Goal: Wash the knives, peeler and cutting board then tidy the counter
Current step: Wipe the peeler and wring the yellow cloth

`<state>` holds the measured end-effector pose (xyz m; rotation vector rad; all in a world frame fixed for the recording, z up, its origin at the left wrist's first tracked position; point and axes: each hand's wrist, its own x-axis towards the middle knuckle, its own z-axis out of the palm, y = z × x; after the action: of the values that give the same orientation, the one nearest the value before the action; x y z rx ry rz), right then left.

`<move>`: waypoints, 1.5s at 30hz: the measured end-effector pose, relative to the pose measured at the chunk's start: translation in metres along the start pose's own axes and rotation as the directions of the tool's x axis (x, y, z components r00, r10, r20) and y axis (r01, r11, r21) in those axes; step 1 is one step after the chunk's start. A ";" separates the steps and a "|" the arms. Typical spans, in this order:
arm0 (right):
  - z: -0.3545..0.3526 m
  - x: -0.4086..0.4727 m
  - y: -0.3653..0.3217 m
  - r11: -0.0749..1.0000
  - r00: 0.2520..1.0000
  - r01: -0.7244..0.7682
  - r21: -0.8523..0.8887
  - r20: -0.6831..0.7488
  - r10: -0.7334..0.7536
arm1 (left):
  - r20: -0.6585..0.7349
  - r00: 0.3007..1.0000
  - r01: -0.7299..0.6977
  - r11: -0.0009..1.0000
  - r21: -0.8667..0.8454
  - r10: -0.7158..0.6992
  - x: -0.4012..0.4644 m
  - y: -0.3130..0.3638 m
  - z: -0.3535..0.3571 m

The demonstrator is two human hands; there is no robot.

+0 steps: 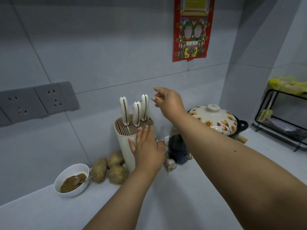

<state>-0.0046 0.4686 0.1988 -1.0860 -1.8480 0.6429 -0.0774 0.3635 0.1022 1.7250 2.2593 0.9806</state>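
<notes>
I saw pale grey tiled walls (pixel 103 47) meeting in a corner, grey sockets (pixel 36 103) at left, a red poster (pixel 192 29) hanging above the white surface (pixel 41 213).

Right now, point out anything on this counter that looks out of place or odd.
Three loose potatoes and a garlic bulb lie against the knife block. An uncovered bowl of brown paste still has a spoon in it. Nothing spilled or damaged.

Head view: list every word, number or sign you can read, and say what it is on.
Red wall poster: Chinese characters down its left edge and on top, too blurred to read.
Floral pot lid knob: small red mark, too small to read.
Knife block, knife handles, wall sockets: no text visible.
</notes>
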 end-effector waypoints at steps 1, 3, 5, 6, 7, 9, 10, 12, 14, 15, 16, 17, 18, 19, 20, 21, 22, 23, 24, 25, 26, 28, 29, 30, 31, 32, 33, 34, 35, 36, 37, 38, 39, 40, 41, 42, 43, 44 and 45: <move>-0.002 -0.004 0.001 1.000 1.000 -0.004 0.009 -0.007 0.004 | 0.003 1.000 -0.006 1.000 0.001 0.006 -0.002 0.003 0.000; -0.011 -0.015 0.005 1.000 1.000 -0.019 0.019 -0.021 0.019 | 0.006 1.000 -0.023 1.000 -0.004 0.023 -0.007 0.012 0.001; -0.023 -0.028 0.009 0.999 0.998 -0.032 0.035 -0.046 0.033 | 0.009 0.999 -0.046 0.999 -0.010 0.046 -0.013 0.022 0.002; -0.030 -0.035 0.012 0.998 0.997 -0.043 0.046 -0.061 0.046 | 0.009 0.998 -0.061 0.998 -0.015 0.062 -0.016 0.028 0.002; -0.038 -0.043 0.014 0.997 0.996 -0.056 0.060 -0.072 0.060 | 0.011 0.997 -0.077 0.997 -0.021 0.077 -0.019 0.034 0.003; -0.056 -0.060 0.021 0.993 0.991 -0.083 0.087 -0.096 0.092 | 0.011 0.994 -0.112 0.993 -0.029 0.112 -0.026 0.048 0.007; -0.066 -0.069 0.026 0.991 0.987 -0.098 0.093 -0.115 0.109 | 0.010 0.991 -0.136 0.990 -0.033 0.137 -0.030 0.056 0.009; -0.088 -0.088 0.036 0.987 0.976 -0.129 0.093 -0.161 0.143 | 0.025 0.982 -0.184 0.982 -0.046 0.185 -0.039 0.073 0.015; -0.110 -0.105 0.047 0.983 0.961 -0.159 0.096 -0.213 0.177 | 0.056 0.971 -0.227 0.972 -0.064 0.231 -0.048 0.091 0.022; -0.121 -0.114 0.053 0.978 0.951 -0.179 0.104 -0.237 0.199 | 0.078 0.964 -0.248 0.965 -0.080 0.255 -0.053 0.101 0.027; -0.133 -0.123 0.060 0.972 0.940 -0.200 0.119 -0.258 0.225 | 0.103 0.955 -0.268 0.958 -0.098 0.278 -0.058 0.110 0.032; -0.146 -0.133 0.066 0.967 0.928 -0.222 0.128 -0.277 0.250 | 0.133 0.945 -0.285 0.952 -0.113 0.299 -0.064 0.122 0.039; -0.156 -0.142 0.072 0.961 0.917 -0.243 0.133 -0.290 0.273 | 0.159 0.936 -0.298 0.946 -0.124 0.315 -0.068 0.130 0.044; -0.167 -0.152 0.077 0.955 0.905 -0.265 0.134 -0.306 0.294 | 0.184 0.926 -0.309 0.941 -0.138 0.331 -0.074 0.141 0.050; -0.176 -0.160 0.082 0.949 0.893 -0.282 0.141 -0.322 0.314 | 0.204 0.916 -0.319 0.935 -0.153 0.346 -0.079 0.149 0.056; -0.191 -0.172 0.088 0.943 0.879 -0.298 0.147 -0.343 0.331 | 0.227 0.902 -0.335 0.926 -0.172 0.368 -0.087 0.163 0.063; -0.202 -0.182 0.093 0.939 0.870 -0.309 0.148 -0.356 0.342 | 0.246 0.890 -0.343 0.920 -0.191 0.383 -0.093 0.173 0.070; -0.214 -0.193 0.098 0.935 0.859 -0.324 0.147 -0.368 0.356 | 0.266 0.879 -0.348 0.914 -0.208 0.395 -0.101 0.185 0.077; -0.227 -0.205 0.104 0.929 0.845 -0.341 0.143 -0.385 0.370 | 0.287 0.865 -0.356 0.907 -0.225 0.411 -0.109 0.198 0.085; -0.241 -0.218 0.109 0.922 0.830 -0.359 0.141 -0.404 0.385 | 0.311 0.847 -0.368 0.898 -0.242 0.431 -0.118 0.210 0.093; -0.254 -0.230 0.116 0.916 0.811 -0.373 0.149 -0.427 0.400 | 0.334 0.827 -0.381 0.887 -0.260 0.453 -0.127 0.222 0.100; -0.282 -0.258 0.128 0.900 0.763 -0.403 0.168 -0.481 0.432 | 0.378 0.776 -0.413 0.860 -0.299 0.505 -0.148 0.247 0.117; -0.295 -0.271 0.134 0.889 0.738 -0.422 0.177 -0.502 0.450 | 0.395 0.753 -0.425 0.848 -0.318 0.526 -0.157 0.258 0.124; -0.307 -0.285 0.140 0.878 0.710 -0.440 0.188 -0.525 0.469 | 0.416 0.728 -0.434 0.836 -0.336 0.545 -0.168 0.270 0.131; -0.320 -0.300 0.146 0.864 0.679 -0.464 0.196 -0.548 0.489 | 0.437 0.700 -0.445 0.823 -0.352 0.565 -0.180 0.282 0.139; -0.333 -0.314 0.152 0.852 0.651 -0.483 0.201 -0.569 0.503 | 0.463 0.670 -0.452 0.814 -0.366 0.580 -0.191 0.293 0.147; -0.345 -0.329 0.157 0.839 0.619 -0.504 0.207 -0.590 0.518 | 0.484 0.641 -0.457 0.803 -0.383 0.596 -0.203 0.304 0.154; -0.358 -0.344 0.163 0.826 0.586 -0.519 0.220 -0.612 0.531 | 0.505 0.612 -0.459 0.794 -0.399 0.608 -0.215 0.314 0.161; -0.371 -0.359 0.168 0.814 0.553 -0.535 0.226 -0.635 0.540 | 0.525 0.586 -0.459 0.787 -0.411 0.617 -0.227 0.325 0.168; -0.382 -0.375 0.173 0.803 0.520 -0.553 0.221 -0.662 0.540 | 0.548 0.562 -0.455 0.785 -0.421 0.620 -0.238 0.335 0.175; -0.395 -0.392 0.178 0.785 0.485 -0.585 0.205 -0.687 0.541 | 0.569 0.533 -0.458 0.779 -0.428 0.626 -0.250 0.346 0.183; -0.406 -0.409 0.182 0.765 0.453 -0.615 0.192 -0.708 0.542 | 0.592 0.503 -0.465 0.774 -0.430 0.630 -0.262 0.355 0.191; -0.416 -0.426 0.188 0.740 0.418 -0.645 0.192 -0.722 0.552 | 0.614 0.473 -0.473 0.770 -0.429 0.632 -0.273 0.363 0.199; -0.426 -0.442 0.193 0.712 0.378 -0.672 0.203 -0.733 0.566 | 0.643 0.446 -0.473 0.774 -0.421 0.623 -0.285 0.371 0.208; -0.435 -0.459 0.199 0.676 0.337 -0.704 0.217 -0.735 0.588 | 0.665 0.430 -0.475 0.779 -0.410 0.611 -0.297 0.379 0.216; -0.442 -0.474 0.206 0.642 0.303 -0.733 0.227 -0.735 0.607 | 0.689 0.419 -0.471 0.790 -0.392 0.591 -0.308 0.385 0.225; -0.448 -0.488 0.212 0.608 0.273 -0.757 0.239 -0.730 0.627 | 0.713 0.410 -0.460 0.804 -0.377 0.569 -0.317 0.391 0.233; -0.454 -0.502 0.218 0.583 0.243 -0.769 0.261 -0.725 0.645 | 0.734 0.400 -0.443 0.817 -0.369 0.548 -0.327 0.398 0.241; -0.459 -0.513 0.224 0.570 0.222 -0.771 0.284 -0.719 0.659 | 0.744 0.391 -0.427 0.823 -0.375 0.542 -0.335 0.404 0.251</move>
<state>0.6132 0.1294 0.0328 -1.9754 -0.5093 0.4056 0.4833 0.2182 0.0438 2.1848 1.0509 0.1754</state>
